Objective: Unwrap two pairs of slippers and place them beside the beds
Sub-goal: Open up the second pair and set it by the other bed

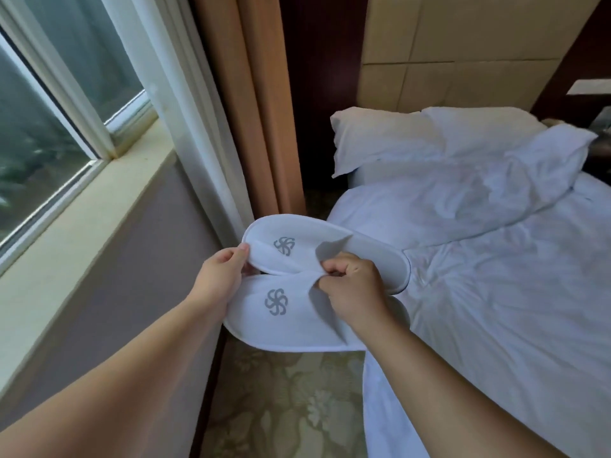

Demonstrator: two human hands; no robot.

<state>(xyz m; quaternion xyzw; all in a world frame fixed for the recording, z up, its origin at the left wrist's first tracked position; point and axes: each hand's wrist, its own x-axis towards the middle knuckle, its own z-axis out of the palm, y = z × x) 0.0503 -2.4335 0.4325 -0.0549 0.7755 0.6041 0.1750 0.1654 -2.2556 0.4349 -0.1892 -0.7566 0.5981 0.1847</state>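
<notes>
Plainly, grey pinwheel emblems (pixel 284 246) on both white slippers (pixel 297 328).

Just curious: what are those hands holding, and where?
Two slippers: the left hand grips their toe ends, the right hand pinches the uppers' open edges.

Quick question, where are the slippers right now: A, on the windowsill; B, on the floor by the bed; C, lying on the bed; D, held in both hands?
D: the left hand and right hand both grip the slippers in the air.

Slippers (pixel 297 285) held between window (pixel 49 127), bed (pixel 496 259)
</notes>
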